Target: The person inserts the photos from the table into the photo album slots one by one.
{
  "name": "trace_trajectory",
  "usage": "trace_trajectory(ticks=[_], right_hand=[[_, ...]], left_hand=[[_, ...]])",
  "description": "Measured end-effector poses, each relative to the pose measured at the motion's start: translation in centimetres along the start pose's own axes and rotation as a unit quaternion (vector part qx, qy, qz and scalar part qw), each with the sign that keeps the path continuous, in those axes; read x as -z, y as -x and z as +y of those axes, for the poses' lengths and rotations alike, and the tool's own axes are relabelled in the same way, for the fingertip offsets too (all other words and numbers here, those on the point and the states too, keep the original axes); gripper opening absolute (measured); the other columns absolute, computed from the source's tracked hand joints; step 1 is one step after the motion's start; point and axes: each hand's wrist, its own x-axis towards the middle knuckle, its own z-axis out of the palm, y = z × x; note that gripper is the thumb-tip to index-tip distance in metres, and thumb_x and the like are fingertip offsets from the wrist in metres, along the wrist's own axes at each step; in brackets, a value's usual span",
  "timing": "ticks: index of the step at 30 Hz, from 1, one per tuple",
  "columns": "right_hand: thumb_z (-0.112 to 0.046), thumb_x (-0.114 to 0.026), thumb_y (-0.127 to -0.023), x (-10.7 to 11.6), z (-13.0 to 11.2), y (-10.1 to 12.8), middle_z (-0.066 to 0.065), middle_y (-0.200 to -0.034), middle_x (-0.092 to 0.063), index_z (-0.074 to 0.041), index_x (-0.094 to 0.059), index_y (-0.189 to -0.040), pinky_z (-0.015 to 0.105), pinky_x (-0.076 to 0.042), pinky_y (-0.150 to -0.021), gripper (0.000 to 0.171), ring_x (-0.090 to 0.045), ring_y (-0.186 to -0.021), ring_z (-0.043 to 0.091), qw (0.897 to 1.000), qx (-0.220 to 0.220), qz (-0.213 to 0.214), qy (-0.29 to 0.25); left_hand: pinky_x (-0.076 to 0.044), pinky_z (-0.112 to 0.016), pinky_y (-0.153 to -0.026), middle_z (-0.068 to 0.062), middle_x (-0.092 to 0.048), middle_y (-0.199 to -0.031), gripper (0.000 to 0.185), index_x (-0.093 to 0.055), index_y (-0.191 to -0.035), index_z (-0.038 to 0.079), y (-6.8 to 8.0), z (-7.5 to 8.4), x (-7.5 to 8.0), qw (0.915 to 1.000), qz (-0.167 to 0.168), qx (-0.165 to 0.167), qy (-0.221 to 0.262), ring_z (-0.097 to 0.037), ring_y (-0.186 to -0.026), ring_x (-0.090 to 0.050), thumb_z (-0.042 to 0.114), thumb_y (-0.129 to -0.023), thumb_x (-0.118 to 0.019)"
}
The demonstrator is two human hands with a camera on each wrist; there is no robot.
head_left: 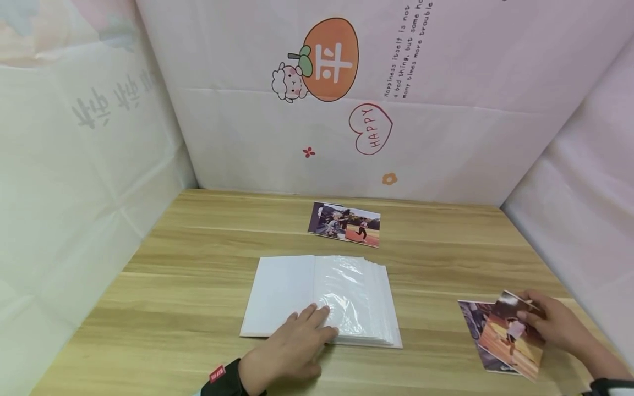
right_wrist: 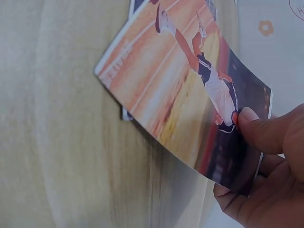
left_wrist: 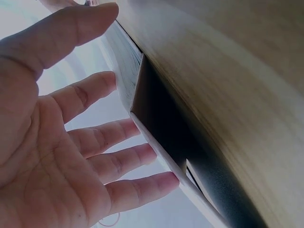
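Note:
An opened photo album (head_left: 279,297) lies at the middle of the table, its clear plastic sleeves (head_left: 346,297) on the right side. Fingers outstretched, my left hand (head_left: 292,344) rests on the album's near edge around the fold; the left wrist view shows the fingertips touching the album cover (left_wrist: 159,152). At the right, my right hand (head_left: 557,324) pinches a photo of a runner on a track (right_wrist: 190,80) between thumb and fingers. That photo is tilted up over another photo (head_left: 477,319), which is partly hidden beneath it.
Several overlapping photos (head_left: 364,226) lie beyond the album, near the back edge of the wooden table (head_left: 198,264). Printed white cloth (head_left: 238,137) hangs behind the table and along both sides.

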Motion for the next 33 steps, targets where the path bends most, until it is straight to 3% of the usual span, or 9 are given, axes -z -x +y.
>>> trace_trajectory(ticks=[6,11,15,19,28,33], right_hand=[[0.003,-0.061,-0.085,0.1,-0.3,-0.1,0.01,-0.081,-0.062,0.009,-0.052,-0.111,0.026,-0.044,-0.054,0.028,-0.053,-0.065,0.004,0.999,-0.023,-0.022,-0.017],[-0.001,-0.062,-0.086,0.1,-0.2,0.0,0.005,-0.074,-0.061,0.013,-0.046,-0.116,0.027,-0.043,-0.051,0.037,-0.054,-0.06,0.007,0.998,-0.012,-0.011,-0.058],[-0.004,-0.061,-0.088,0.3,-0.1,-0.3,0.021,-0.087,-0.065,0.016,-0.041,-0.119,0.027,-0.049,-0.056,0.043,-0.06,-0.068,0.006,0.993,-0.006,-0.019,-0.113],[-0.009,-0.059,-0.09,0.4,-0.4,-0.6,0.036,-0.104,-0.056,0.017,-0.039,-0.123,0.027,-0.05,-0.061,0.046,-0.058,-0.076,0.0,0.991,-0.015,-0.033,-0.127],[-0.017,-0.058,-0.092,0.5,-1.6,-1.6,0.031,-0.102,-0.059,0.015,-0.038,-0.127,0.028,-0.049,-0.061,0.052,-0.06,-0.075,0.008,0.991,-0.038,-0.051,-0.116],[-0.02,-0.058,-0.093,0.1,-3.1,-3.3,0.026,-0.096,-0.062,0.013,-0.038,-0.129,0.03,-0.048,-0.057,0.053,-0.059,-0.07,0.012,0.989,-0.051,-0.045,-0.133]], left_hand=[[-0.042,-0.054,-0.086,-0.011,-0.038,-0.137,0.058,-0.057,-0.121,0.022,0.1,0.1,0.0,1.0,0.007,-0.001,0.006,-0.035,-0.123,-0.039,0.023,-0.067,-0.077],[-0.042,-0.054,-0.087,-0.01,-0.038,-0.138,0.059,-0.055,-0.121,0.022,0.2,0.1,-0.1,0.9999,0.006,0.001,0.014,-0.035,-0.123,-0.039,0.022,-0.066,-0.078],[-0.042,-0.053,-0.085,-0.009,-0.039,-0.135,0.057,-0.056,-0.119,0.021,0.2,0.1,-0.1,0.9999,0.01,-0.002,0.009,-0.034,-0.122,-0.04,0.022,-0.066,-0.078],[-0.043,-0.052,-0.084,-0.009,-0.041,-0.132,0.054,-0.057,-0.115,0.021,0.1,0.1,-0.2,0.9998,0.018,-0.005,0.001,-0.033,-0.12,-0.042,0.023,-0.065,-0.078],[-0.044,-0.05,-0.083,-0.005,-0.043,-0.127,0.048,-0.058,-0.112,0.022,0.1,0.3,-0.2,0.9997,0.024,-0.007,0.003,-0.03,-0.117,-0.043,0.021,-0.067,-0.076],[-0.044,-0.048,-0.083,-0.006,-0.043,-0.127,0.049,-0.058,-0.112,0.022,0.0,0.3,-0.2,0.9996,0.025,-0.006,-0.007,-0.029,-0.117,-0.042,0.021,-0.067,-0.076]])
